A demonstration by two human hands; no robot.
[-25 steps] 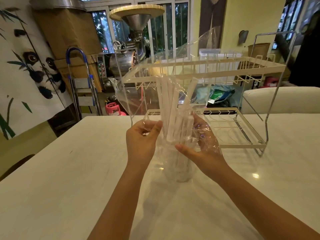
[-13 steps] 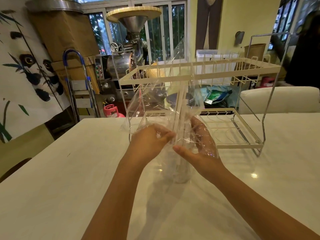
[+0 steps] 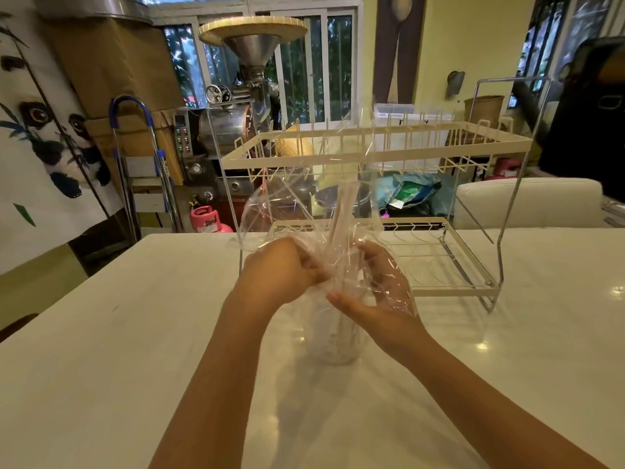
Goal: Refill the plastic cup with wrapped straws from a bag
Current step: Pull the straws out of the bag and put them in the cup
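Observation:
A clear plastic cup [image 3: 333,343] stands on the white table [image 3: 135,333], with white wrapped straws [image 3: 341,225] standing in it. A clear plastic bag [image 3: 287,204] is draped over the straws and rises above them. My left hand [image 3: 280,270] pinches the bag and straws together from the left. My right hand [image 3: 375,292] wraps around the bag from the right, just above the cup's rim, with film lying over its fingers. The cup's rim is hidden behind my hands.
A cream two-tier wire dish rack [image 3: 439,265] stands just behind the cup. Beyond the table are a metal hopper machine [image 3: 250,96], a step ladder [image 3: 145,170], a pink gas canister [image 3: 206,220] and a white chair back [image 3: 527,201].
My left hand has closed in from the left and squeezed the bag, bunching the fanned straws into a narrow bundle. The bag's top has slumped lower. The right hand has barely moved.

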